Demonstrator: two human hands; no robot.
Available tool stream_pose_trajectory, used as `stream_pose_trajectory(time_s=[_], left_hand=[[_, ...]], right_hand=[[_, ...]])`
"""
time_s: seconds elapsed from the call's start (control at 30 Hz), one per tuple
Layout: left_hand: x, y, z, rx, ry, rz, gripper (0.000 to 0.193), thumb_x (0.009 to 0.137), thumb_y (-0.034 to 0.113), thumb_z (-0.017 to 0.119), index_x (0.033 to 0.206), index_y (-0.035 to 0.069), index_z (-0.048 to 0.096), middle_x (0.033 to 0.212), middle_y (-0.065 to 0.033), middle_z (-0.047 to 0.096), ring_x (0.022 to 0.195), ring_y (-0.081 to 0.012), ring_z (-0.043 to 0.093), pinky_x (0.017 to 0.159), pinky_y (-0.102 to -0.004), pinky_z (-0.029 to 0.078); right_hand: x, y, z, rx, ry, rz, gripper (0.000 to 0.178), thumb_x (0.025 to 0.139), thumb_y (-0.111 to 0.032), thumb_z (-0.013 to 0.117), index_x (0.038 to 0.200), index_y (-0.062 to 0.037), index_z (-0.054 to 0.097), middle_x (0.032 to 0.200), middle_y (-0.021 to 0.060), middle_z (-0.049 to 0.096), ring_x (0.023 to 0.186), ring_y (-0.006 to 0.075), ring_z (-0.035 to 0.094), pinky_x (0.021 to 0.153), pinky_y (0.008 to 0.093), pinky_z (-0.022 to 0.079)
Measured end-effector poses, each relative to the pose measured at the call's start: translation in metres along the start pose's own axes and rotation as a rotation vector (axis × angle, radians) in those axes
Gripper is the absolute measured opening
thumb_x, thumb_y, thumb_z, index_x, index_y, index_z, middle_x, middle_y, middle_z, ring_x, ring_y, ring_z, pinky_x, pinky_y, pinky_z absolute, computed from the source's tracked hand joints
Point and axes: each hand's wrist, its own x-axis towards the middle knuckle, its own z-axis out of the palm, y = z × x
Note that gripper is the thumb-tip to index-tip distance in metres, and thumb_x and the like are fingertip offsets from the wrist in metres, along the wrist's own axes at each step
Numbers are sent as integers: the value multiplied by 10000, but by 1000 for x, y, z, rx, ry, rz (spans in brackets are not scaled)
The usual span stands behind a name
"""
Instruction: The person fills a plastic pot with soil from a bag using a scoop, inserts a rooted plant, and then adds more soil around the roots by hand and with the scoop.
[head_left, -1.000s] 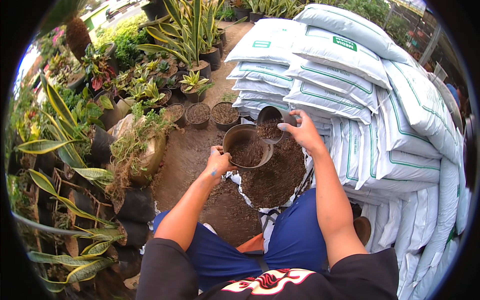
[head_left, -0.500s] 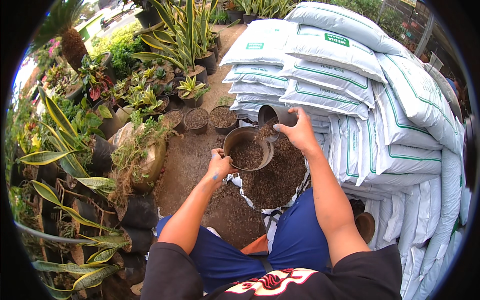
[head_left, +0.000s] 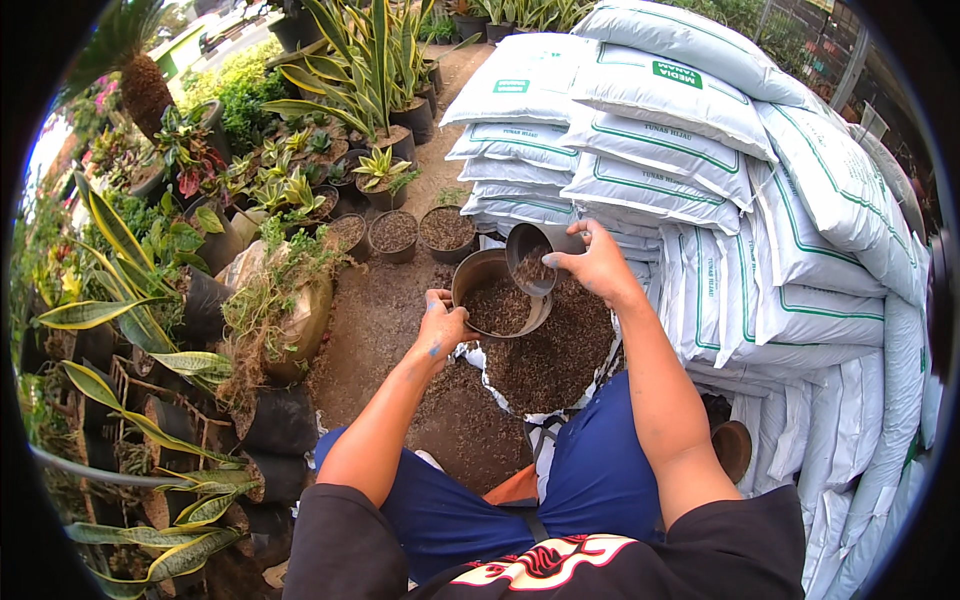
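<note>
My left hand (head_left: 441, 320) grips the rim of a round brown plant pot (head_left: 474, 272), partly filled with dark, crumbly potting mix (head_left: 500, 308). Over that pot's right edge, my right hand (head_left: 598, 262) holds a smaller dark pot (head_left: 520, 240) tipped on its side, its mouth toward the larger one. Some loose mix still shows inside the smaller pot. Beneath both lies an opened white sack (head_left: 487, 385) with a heap of the same mix (head_left: 550, 370) on it, between my knees.
Three mix-filled pots (head_left: 393, 238) stand just beyond, on bare ground. White sacks (head_left: 680, 190) are piled high on the right. Potted snake plants (head_left: 120, 270) crowd the left, beside a bulging sack (head_left: 305, 310) topped with uprooted greenery. An empty brown pot (head_left: 732, 450) lies by my right elbow.
The smaller pot has tilted further, its mouth now turned more toward me and downward, and has moved slightly left. The stream of mix seen earlier between the pots has thinned.
</note>
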Motion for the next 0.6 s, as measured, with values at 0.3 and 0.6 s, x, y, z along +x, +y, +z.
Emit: stream_pose_trajectory(time_s=[0.3,0.6], left_hand=[[-3,3,4,-5,-14,-8,366,969,-23,483,1290,25,314,1217,-208,511,939,-297,705,750,-379,681],[-3,2,3,28,-24,30,324,982,-26,456,1266,8,302,1182,-229,546,862,-287,720,690,-386,668]], right_hand=[[-22,-34,-1,-202,124,-28,781,686,-322,930,1306,-48,542,1299,255,558,1234,382,569,1052,456,464],[-12,-20,3,3,-75,-12,744,680,-309,936,1244,-46,528,1252,222,517,1213,366,526,1039,438,460]])
